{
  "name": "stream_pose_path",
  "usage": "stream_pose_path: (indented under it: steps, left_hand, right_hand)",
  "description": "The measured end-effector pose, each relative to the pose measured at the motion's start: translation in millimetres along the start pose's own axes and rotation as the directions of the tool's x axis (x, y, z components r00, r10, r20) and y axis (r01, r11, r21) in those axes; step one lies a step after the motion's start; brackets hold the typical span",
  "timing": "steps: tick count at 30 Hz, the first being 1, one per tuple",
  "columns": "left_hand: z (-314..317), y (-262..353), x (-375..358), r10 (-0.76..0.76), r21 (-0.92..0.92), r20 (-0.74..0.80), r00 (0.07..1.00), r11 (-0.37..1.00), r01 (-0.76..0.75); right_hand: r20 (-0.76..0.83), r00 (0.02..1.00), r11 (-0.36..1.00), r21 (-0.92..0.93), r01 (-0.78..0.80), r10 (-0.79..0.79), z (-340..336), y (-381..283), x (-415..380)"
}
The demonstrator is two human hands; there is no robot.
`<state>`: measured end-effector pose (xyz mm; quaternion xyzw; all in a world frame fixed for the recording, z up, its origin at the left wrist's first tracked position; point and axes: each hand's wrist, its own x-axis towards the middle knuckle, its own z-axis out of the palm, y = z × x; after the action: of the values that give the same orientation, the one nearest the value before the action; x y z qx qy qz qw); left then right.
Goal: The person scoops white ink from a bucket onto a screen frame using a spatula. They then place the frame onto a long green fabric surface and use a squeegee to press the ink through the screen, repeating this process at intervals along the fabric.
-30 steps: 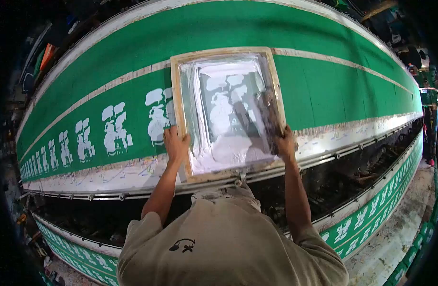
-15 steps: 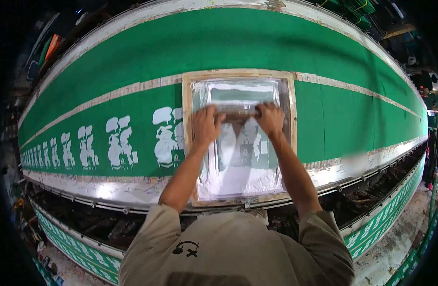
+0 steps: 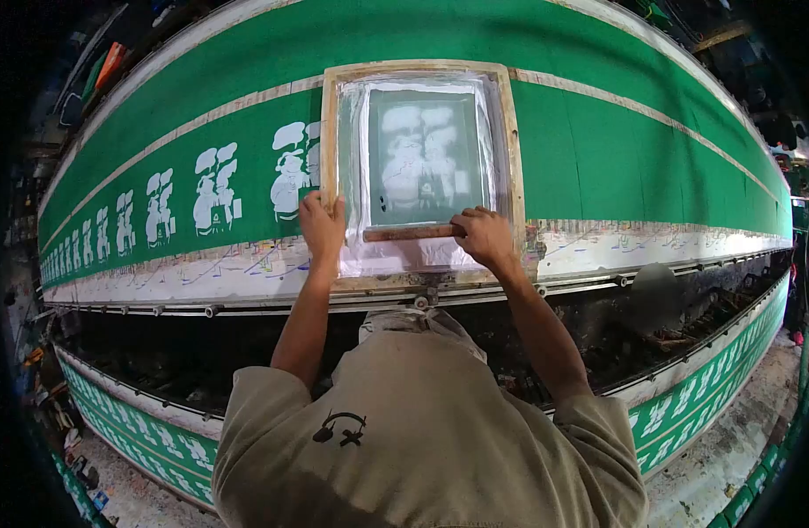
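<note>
A wooden-framed printing screen (image 3: pixel 514 167) lies on green fabric (image 3: pixel 616 167), with a pale figure design showing through its mesh. Across the near part of the mesh rests a squeegee (image 3: pixel 404 233) with a brown wooden handle. My right hand (image 3: pixel 487 239) is closed on the squeegee's right end. At the frame's left rail, my left hand (image 3: pixel 323 231) grips the wood, fingers toward the far side and thumb on the inner edge. White printed figures (image 3: pixel 288 172) stand on the fabric just left of the screen, partly covered by the frame.
A row of white prints (image 3: pixel 160 207) runs leftward along the fabric. The table's near edge carries a metal rail (image 3: pixel 211 311) with stops. Beyond a dark gap on my side, another table with printed green fabric (image 3: pixel 158 431) curves past.
The squeegee has come toward me, from the upper mesh to the near end. My left hand has left it for the frame's left rail; my right hand still holds it.
</note>
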<state>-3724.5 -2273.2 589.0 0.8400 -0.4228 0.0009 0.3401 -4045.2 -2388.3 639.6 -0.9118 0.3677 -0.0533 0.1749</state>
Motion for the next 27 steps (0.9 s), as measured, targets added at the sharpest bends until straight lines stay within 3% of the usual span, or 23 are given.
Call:
stream_pose_path:
  steps: [1,3,4,5,7,9,11,13,15,16,17,19,21,22,24,25,26,27]
  left_hand:
    - [6,-7,9,-0.002,-0.006,0.002,1.0,1.0,0.002]
    - [18,-30,15,-0.052,0.386,0.171,0.984,0.922,-0.018]
    - [31,-50,14,0.053,0.305,0.12,0.991,0.948,-0.087]
    - [27,-49,12,0.038,0.301,0.131,0.991,0.951,-0.077]
    - [7,-33,8,-0.173,-0.091,0.312,0.934,0.973,0.21]
    - [6,-27,2,-0.151,-0.216,0.219,0.964,0.956,0.199]
    - [10,-30,2,-0.291,-0.155,0.282,0.914,0.926,0.343]
    - [14,-21,10,-0.35,-0.221,0.237,0.906,0.889,0.401]
    - [14,-17,15,-0.385,-0.279,0.214,0.898,0.857,0.434]
    - [19,-22,23,-0.343,-0.28,0.221,0.913,0.874,0.396]
    - [20,-22,23,-0.305,-0.272,0.236,0.923,0.891,0.364]
    - [13,-3,26,-0.271,-0.256,0.243,0.931,0.908,0.332]
    - [17,15,23,-0.242,-0.227,0.195,0.951,0.932,0.283]
    - [43,18,15,-0.259,-0.309,0.164,0.952,0.903,0.299]
    - [94,65,8,-0.23,-0.307,0.144,0.963,0.914,0.264]
    - [127,84,2,-0.167,-0.363,0.128,0.978,0.91,0.202]
    - [141,128,0,-0.262,-0.326,0.212,0.942,0.889,0.32]
    - [159,157,-8,-0.228,-0.353,0.212,0.95,0.889,0.292]
  right_hand:
    - [0.002,1.0,1.0,-0.005,-0.003,0.003,2,-4,-7]
    - [-0.133,0.991,0.999,-0.034,0.002,-0.007,14,-17,-36]
    - [-0.197,0.98,0.999,-0.042,-0.002,-0.006,36,-11,-47]
    - [-0.179,0.984,0.999,-0.046,-0.004,-0.004,47,-6,-49]
    - [-0.373,0.924,0.978,-0.208,0.005,-0.084,50,8,-27]
    - [-0.356,0.934,0.977,-0.206,-0.054,-0.024,42,28,41]
    - [-0.409,0.912,0.976,-0.206,-0.065,-0.026,30,54,127]
    - [-0.409,0.913,0.985,-0.162,-0.058,-0.013,22,83,195]
    - [-0.387,0.921,0.99,-0.1,-0.098,0.052,1,84,206]
    - [-0.159,0.943,0.948,-0.075,-0.308,0.294,-31,58,194]
    - [0.09,0.852,0.856,-0.094,-0.508,0.515,-48,40,166]
    - [-0.186,0.764,0.781,0.259,-0.568,0.618,-9,77,82]
    - [-0.231,0.748,0.699,0.595,-0.397,0.622,28,138,1]
    - [-0.247,0.732,0.694,0.6,-0.398,0.634,20,160,-14]
    - [0.035,0.677,0.261,0.907,-0.331,0.735,-5,215,-34]
    - [-0.017,0.695,0.348,0.874,-0.338,0.719,-20,251,-37]
    - [-0.023,0.689,0.349,0.875,-0.336,0.724,-39,279,-39]
    - [-0.062,0.659,0.398,0.838,-0.373,0.749,-62,306,-36]
